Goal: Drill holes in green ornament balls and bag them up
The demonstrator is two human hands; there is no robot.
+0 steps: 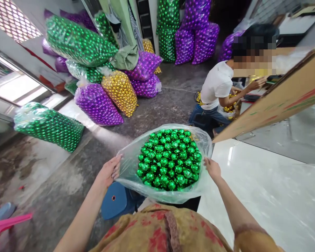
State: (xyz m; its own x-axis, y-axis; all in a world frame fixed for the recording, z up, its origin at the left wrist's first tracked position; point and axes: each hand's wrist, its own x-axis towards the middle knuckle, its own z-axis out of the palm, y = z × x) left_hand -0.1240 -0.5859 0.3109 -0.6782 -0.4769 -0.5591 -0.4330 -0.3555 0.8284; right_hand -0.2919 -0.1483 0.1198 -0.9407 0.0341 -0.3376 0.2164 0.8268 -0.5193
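Note:
A clear plastic bag (128, 171) stands open in front of me, its wide mouth facing up. Shiny green balls (170, 159) fill it close to the rim. My left hand (110, 170) is closed on the left edge of the bag, fingers curled over the plastic. At the opposite side, my right hand (212, 168) pinches the right edge of the same bag. Between the two hands the rim is stretched apart. The lower part of the bag is hidden.
A blue stool (114, 201) stands below my left hand. Filled bags of green (48, 126), purple (98, 105) and gold (120, 91) balls lie on the floor ahead. A person (216, 82) sits at the right beside a cardboard panel (273, 94). White tiles (252, 196) lie to my right.

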